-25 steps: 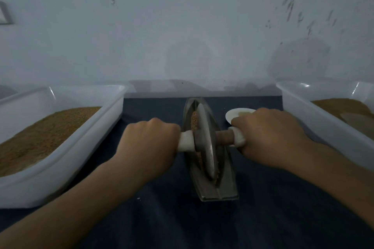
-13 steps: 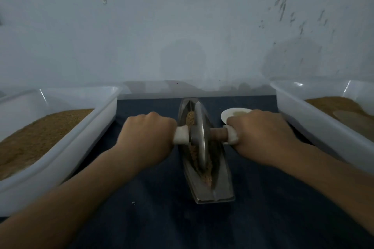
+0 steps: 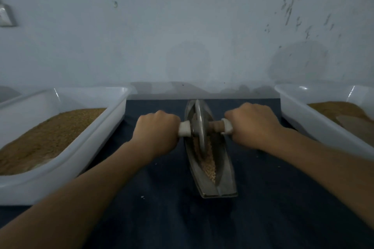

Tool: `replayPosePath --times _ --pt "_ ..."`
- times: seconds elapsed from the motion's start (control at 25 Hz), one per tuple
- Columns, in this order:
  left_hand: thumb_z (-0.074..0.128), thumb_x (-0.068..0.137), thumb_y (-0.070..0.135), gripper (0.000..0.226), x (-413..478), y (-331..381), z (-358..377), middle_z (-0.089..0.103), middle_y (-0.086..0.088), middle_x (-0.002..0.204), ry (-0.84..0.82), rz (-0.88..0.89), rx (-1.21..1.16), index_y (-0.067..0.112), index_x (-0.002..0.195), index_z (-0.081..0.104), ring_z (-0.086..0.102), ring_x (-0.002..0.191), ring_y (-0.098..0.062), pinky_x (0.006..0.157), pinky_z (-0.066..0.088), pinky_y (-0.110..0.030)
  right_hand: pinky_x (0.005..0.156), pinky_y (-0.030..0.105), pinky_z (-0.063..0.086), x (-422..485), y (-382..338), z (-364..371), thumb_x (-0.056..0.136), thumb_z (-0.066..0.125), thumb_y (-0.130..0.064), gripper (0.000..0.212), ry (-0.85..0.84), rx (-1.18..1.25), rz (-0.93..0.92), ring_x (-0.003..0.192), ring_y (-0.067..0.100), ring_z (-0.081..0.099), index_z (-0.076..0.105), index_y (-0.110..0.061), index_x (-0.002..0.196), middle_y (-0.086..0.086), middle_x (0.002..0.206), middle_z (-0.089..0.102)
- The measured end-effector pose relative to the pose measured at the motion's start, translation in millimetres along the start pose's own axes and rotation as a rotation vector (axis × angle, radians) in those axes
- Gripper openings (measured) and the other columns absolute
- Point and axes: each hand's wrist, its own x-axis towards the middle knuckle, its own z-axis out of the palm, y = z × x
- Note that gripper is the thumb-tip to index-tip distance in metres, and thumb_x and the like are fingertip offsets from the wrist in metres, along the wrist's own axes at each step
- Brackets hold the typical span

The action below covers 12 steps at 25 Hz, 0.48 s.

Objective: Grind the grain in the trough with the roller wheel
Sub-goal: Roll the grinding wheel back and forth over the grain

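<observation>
Dark cloth (image 3: 162, 218) covers the table. Metal trough (image 3: 221, 188) at centre, boat-shaped, long axis running near-to-far, blunt near end toward the person, narrow far end toward the wall. Pale grain (image 3: 209, 164) lies in the trough's near half. Roller wheel (image 3: 200, 127) stands on edge in the far half, disc in line with the trough, axle crosswise. Left hand (image 3: 156, 133) fist clamped on left handle, right hand (image 3: 253, 125) fist clamped on right handle. White tub (image 3: 113, 119) of brown grain at left, second tub (image 3: 303, 119) at right, with possibly a scoop inside, too dim to tell. Scuffed wall (image 3: 182, 26) behind.
</observation>
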Motion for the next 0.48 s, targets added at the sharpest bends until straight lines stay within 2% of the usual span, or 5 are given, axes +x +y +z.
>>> replayPosePath --times 0.08,0.16,0.28,0.36,0.48 --pt "0.073 0.063 0.038 0.036 -27 -1 -7 0.019 0.014 0.055 0.118 0.105 0.031 0.032 0.063 0.037 0.015 0.042 -0.008 0.044 0.014 -0.02 0.042 0.018 0.009 -32 1 -5 0.06 0.076 -0.044 0.041 0.179 -0.093 -0.059 0.043 0.0 0.015 0.037 -0.03 0.06 -0.014 0.053 0.02" --pt "0.076 0.054 0.035 0.046 -29 -3 -10 0.009 0.014 0.055 0.211 0.106 0.058 0.032 0.06 0.03 0.002 0.044 -0.007 0.047 0.006 -0.016 0.046 0.013 0.002 -38 3 -5 0.047 0.078 -0.043 0.043 0.245 -0.069 -0.065 0.044 -0.002 0.004 0.037 -0.031 0.056 -0.016 0.054 0.008" --pt "0.068 0.076 0.026 0.023 -7 9 4 0.026 0.008 0.057 0.079 -0.047 0.084 0.024 0.07 0.046 0.026 0.045 -0.016 0.044 0.019 -0.026 0.046 0.02 0.02 -8 -7 6 0.069 0.075 -0.037 0.031 0.1 -0.033 0.036 0.047 0.009 0.03 0.044 -0.031 0.069 -0.013 0.059 0.039" --pt "0.059 0.089 0.022 0.002 24 11 -1 0.048 0.002 0.071 -0.026 -0.105 0.072 0.022 0.09 0.061 0.05 0.062 -0.022 0.055 0.034 -0.033 0.057 0.03 0.038 23 -10 6 0.083 0.067 -0.03 0.008 -0.046 0.073 0.128 0.069 0.021 0.054 0.059 -0.029 0.085 -0.002 0.083 0.063" --pt "0.06 0.089 0.022 0.006 31 10 -5 0.055 0.001 0.077 -0.076 -0.093 0.067 0.022 0.094 0.063 0.055 0.068 -0.023 0.058 0.037 -0.034 0.061 0.031 0.039 27 -5 6 0.086 0.065 -0.031 0.004 -0.149 0.112 0.146 0.076 0.023 0.059 0.061 -0.03 0.088 -0.002 0.088 0.064"
